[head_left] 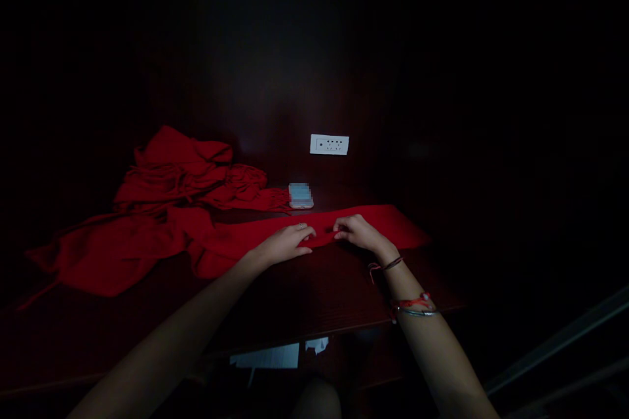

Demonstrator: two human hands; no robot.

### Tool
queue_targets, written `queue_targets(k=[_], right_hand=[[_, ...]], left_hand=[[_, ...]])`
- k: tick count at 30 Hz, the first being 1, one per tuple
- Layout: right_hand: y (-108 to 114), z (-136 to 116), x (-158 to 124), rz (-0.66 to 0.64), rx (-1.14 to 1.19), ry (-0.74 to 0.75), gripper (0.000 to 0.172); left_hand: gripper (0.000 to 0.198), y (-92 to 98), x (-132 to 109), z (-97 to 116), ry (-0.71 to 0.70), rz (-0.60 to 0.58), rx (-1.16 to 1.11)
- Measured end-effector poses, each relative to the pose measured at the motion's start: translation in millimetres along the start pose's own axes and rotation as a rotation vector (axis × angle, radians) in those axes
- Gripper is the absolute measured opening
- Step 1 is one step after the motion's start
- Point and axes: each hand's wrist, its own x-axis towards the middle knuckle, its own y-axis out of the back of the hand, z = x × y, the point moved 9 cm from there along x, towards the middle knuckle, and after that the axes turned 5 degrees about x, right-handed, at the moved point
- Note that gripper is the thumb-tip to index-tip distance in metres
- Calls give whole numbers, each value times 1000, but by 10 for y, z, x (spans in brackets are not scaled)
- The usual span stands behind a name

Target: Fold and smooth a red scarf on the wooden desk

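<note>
A long red cloth strip [393, 225] lies across the dark wooden table [304, 301]. My left hand [287, 243] rests on it with fingers curled down, pinching the cloth. My right hand [358, 232] sits just to the right on the same strip, fingers bent onto the fabric. The two hands nearly touch at the strip's middle. Bracelets circle my right wrist.
A heap of red cloth [181, 173] lies at the back left, with more spread out at the left [108, 252]. A phone [301, 196] lies behind the strip. A white wall socket [329, 144] is on the back panel. White papers [268, 357] show below the table edge.
</note>
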Motion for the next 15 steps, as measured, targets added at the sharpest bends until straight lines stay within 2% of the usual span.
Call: queue_targets(k=[10, 15], right_hand=[[-49, -34, -59, -73, -125, 39, 14], [-18, 10, -251, -84, -338, -23, 17]], left_hand=[[23, 39, 1, 65, 4, -19, 374], [24, 21, -3, 125, -43, -49, 469]])
